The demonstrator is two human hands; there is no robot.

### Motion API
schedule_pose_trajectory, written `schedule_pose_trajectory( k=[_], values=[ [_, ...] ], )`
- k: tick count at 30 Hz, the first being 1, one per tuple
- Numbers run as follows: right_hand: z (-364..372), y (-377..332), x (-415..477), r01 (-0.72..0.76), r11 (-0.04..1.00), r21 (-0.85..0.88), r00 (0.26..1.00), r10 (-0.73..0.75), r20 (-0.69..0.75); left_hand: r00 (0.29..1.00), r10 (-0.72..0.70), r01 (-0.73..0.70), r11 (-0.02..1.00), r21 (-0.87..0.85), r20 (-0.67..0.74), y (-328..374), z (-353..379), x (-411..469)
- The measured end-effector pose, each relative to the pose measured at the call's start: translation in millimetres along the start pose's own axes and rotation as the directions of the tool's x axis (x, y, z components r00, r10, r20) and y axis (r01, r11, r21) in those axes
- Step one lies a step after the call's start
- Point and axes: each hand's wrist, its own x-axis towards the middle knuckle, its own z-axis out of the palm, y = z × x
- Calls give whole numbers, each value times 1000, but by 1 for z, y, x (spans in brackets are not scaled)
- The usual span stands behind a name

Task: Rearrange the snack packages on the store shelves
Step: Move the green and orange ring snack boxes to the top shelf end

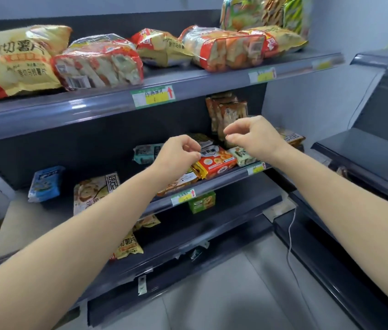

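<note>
My left hand (178,154) and my right hand (251,136) hover side by side in front of the middle shelf (226,182), fingers loosely curled and holding nothing. Just beyond them lie a red-orange cracker pack (216,163), a teal pack (146,153) and a small green-white pack (241,157). Upright brown packs (227,114) stand behind my right hand. Farther left on that shelf lie a beige pack (92,191) and a blue pack (45,184). On the top shelf (116,101) lie yellow chip bags (23,58) and clear red-edged cracker bags (100,65).
Price tags (153,96) line the shelf edges. A green box (202,202) and yellow chip bags (128,246) sit on the lower shelves. A second dark shelf unit (367,151) stands at the right. A thin white cable (290,236) hangs over the tiled floor (235,294).
</note>
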Motion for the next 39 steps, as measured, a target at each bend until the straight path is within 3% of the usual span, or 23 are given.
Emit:
schedule_pose_trajectory(
  k=[6,12,22,28,32,39],
  values=[
    [15,52,28,-149,989,-16,986,150,78,978,-180,184,982,-39,104,-29,51,46],
    [34,101,88,-285,957,-50,941,289,175,912,-390,405,907,-117,130,-56,85,121],
    [84,163,191,-397,905,-150,802,422,422,709,-674,704,669,-238,207,-100,119,215],
    [106,190,216,-535,840,-86,722,508,469,608,-752,790,541,-288,255,-102,126,229],
    [114,189,223,-650,759,37,670,549,500,598,-761,792,510,-336,254,-99,126,229],
    [92,173,211,-592,793,144,753,481,448,678,-724,695,578,-428,125,-80,116,206]
  ],
)
